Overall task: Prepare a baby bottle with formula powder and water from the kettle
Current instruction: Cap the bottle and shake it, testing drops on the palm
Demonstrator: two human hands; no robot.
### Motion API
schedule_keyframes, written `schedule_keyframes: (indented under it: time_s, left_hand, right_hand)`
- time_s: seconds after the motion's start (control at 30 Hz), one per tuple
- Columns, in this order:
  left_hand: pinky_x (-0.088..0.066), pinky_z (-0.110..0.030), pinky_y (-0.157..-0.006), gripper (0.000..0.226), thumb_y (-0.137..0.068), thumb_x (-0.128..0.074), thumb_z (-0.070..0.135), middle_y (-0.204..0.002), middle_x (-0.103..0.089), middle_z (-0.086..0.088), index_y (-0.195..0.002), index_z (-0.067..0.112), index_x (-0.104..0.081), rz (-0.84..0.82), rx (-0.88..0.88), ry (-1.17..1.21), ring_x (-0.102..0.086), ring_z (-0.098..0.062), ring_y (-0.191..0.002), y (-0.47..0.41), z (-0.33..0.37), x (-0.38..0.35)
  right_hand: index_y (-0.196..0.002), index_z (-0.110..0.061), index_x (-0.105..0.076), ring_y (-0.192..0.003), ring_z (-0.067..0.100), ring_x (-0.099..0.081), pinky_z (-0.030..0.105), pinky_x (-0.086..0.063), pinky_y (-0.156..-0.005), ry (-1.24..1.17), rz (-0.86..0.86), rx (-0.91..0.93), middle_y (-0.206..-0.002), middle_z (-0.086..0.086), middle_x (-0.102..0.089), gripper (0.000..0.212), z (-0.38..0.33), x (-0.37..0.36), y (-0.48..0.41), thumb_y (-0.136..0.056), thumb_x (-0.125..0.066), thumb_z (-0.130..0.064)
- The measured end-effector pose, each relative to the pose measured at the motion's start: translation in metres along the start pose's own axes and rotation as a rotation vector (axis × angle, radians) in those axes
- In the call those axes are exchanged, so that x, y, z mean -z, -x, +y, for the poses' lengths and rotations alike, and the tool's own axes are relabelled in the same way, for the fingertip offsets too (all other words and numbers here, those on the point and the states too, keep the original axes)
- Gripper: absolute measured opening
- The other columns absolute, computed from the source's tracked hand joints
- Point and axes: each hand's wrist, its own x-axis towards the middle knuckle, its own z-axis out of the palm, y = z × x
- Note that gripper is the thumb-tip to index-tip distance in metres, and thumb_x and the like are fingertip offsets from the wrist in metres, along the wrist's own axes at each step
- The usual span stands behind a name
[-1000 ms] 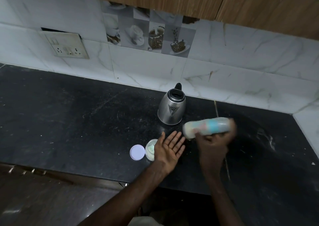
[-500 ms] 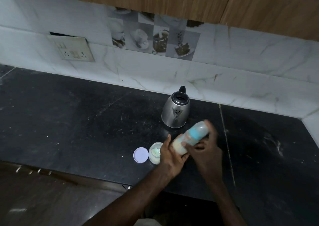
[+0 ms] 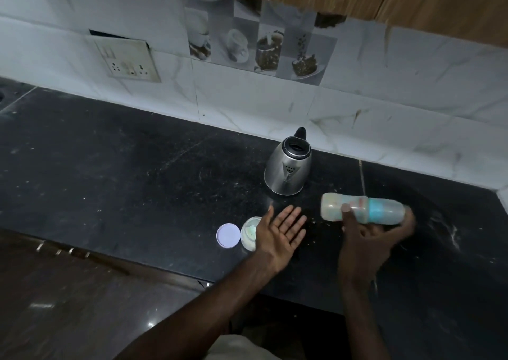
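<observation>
Right hand (image 3: 368,238) grip closed round baby bottle (image 3: 360,208), held sideways above worktop (image 3: 110,167). Left hand (image 3: 280,230) flat, fingers spread, beside formula jar (image 3: 248,234). Kettle (image 3: 288,167) behind; worktop leftward bare.

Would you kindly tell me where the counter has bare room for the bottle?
Bare black counter stretches left of the steel kettle, and right of the right hand. It is crowded around the white round lid, open jar and left hand.

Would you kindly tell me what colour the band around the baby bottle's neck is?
Light blue, seen in the head view on the baby bottle.
</observation>
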Motion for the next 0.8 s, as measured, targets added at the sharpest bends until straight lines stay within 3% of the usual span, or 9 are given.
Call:
schedule_keyframes:
  time_s: [0.13, 0.2, 0.27, 0.33, 0.4, 0.5, 0.67, 0.73, 0.8]
  left_hand:
    - [-0.053, -0.048, -0.101, 0.059, -0.106, -0.052, 0.051, -0.142, -0.07, -0.016, -0.141, 0.006, -0.065, -0.023, 0.021, 0.073, -0.068, -0.035, -0.127, -0.001, -0.002, -0.004]
    - [-0.051, -0.049, -0.109, 0.06, -0.106, -0.052, 0.05, -0.14, -0.072, -0.015, -0.143, 0.004, -0.064, -0.019, 0.015, 0.071, -0.063, -0.035, -0.136, 0.001, -0.001, -0.009]
    - [-0.05, -0.043, -0.11, 0.059, -0.106, -0.05, 0.054, -0.138, -0.074, -0.008, -0.143, 0.01, -0.066, -0.006, 0.007, 0.019, -0.064, -0.029, -0.137, 0.004, 0.002, -0.007]
    - [-0.046, -0.042, -0.118, 0.058, -0.105, -0.05, 0.055, -0.137, -0.075, -0.005, -0.142, 0.013, -0.067, 0.0, 0.009, 0.011, -0.067, -0.026, -0.133, 0.007, 0.003, -0.003]
    - [-0.043, -0.045, -0.122, 0.059, -0.106, -0.051, 0.054, -0.137, -0.075, -0.007, -0.142, 0.01, -0.066, 0.01, 0.009, 0.035, -0.068, -0.027, -0.13, 0.008, 0.002, -0.001]
    - [-0.043, -0.052, -0.121, 0.059, -0.106, -0.055, 0.047, -0.137, -0.073, -0.018, -0.142, 0.001, -0.064, 0.019, 0.025, 0.104, -0.065, -0.035, -0.132, 0.005, -0.001, 0.0]
    - [-0.043, -0.054, -0.122, 0.059, -0.105, -0.057, 0.045, -0.137, -0.073, -0.02, -0.142, -0.001, -0.065, 0.021, 0.007, 0.152, -0.063, -0.037, -0.135, 0.008, -0.003, 0.002]
    - [-0.053, -0.052, -0.11, 0.059, -0.106, -0.056, 0.045, -0.136, -0.073, -0.019, -0.142, -0.001, -0.064, 0.027, 0.007, 0.154, -0.064, -0.037, -0.133, 0.012, -0.003, 0.002]
    - [-0.063, -0.043, -0.073, 0.059, -0.106, -0.055, 0.048, -0.137, -0.073, -0.015, -0.142, 0.003, -0.065, 0.019, 0.015, 0.132, -0.07, -0.036, -0.12, 0.015, -0.004, 0.001]
  right_hand:
    - [-0.151, -0.053, -0.031, -0.093, 0.008, -0.078, 0.048, -0.065, -0.085, 0.288, -0.457, -0.072, -0.113, -0.013, -0.076, 0.101, 0.022, 0.0, 0.022, -0.078, -0.092, -0.02]
    - [-0.15, -0.051, -0.033, -0.092, 0.01, -0.078, 0.041, -0.066, -0.077, 0.292, -0.425, -0.038, -0.117, -0.01, -0.074, 0.098, 0.021, 0.009, 0.017, -0.078, -0.092, -0.019]
    - [-0.153, -0.047, -0.032, -0.1, 0.02, -0.078, 0.036, -0.066, -0.071, 0.153, -0.19, -0.032, -0.125, -0.003, -0.072, 0.095, 0.013, 0.014, 0.01, -0.082, -0.089, -0.019]
    - [-0.156, -0.045, -0.028, -0.112, 0.023, -0.074, 0.04, -0.067, -0.079, 0.033, -0.002, -0.037, -0.137, 0.002, -0.067, 0.097, 0.014, 0.016, 0.006, -0.084, -0.087, -0.018]
    - [-0.156, -0.046, -0.026, -0.109, 0.016, -0.074, 0.047, -0.065, -0.085, 0.134, -0.102, -0.066, -0.132, -0.002, -0.069, 0.099, 0.018, 0.009, 0.015, -0.083, -0.087, -0.019]
    - [-0.155, -0.053, -0.025, -0.097, 0.008, -0.077, 0.039, -0.066, -0.08, 0.307, -0.464, -0.119, -0.119, -0.006, -0.074, 0.102, 0.034, 0.005, 0.035, -0.082, -0.089, -0.023]
    - [-0.157, -0.053, -0.02, -0.092, 0.007, -0.077, 0.028, -0.064, -0.071, 0.304, -0.533, -0.127, -0.11, -0.008, -0.076, 0.102, 0.035, 0.009, 0.037, -0.085, -0.087, -0.028]
    - [-0.157, -0.052, -0.021, -0.081, 0.013, -0.078, 0.024, -0.061, -0.066, 0.296, -0.574, -0.132, -0.101, -0.005, -0.079, 0.095, 0.033, 0.01, 0.036, -0.088, -0.084, -0.031]
    - [-0.152, -0.056, -0.02, -0.073, 0.018, -0.078, 0.026, -0.06, -0.062, 0.296, -0.627, -0.138, -0.096, -0.002, -0.08, 0.086, 0.03, 0.012, 0.031, -0.092, -0.078, -0.036]
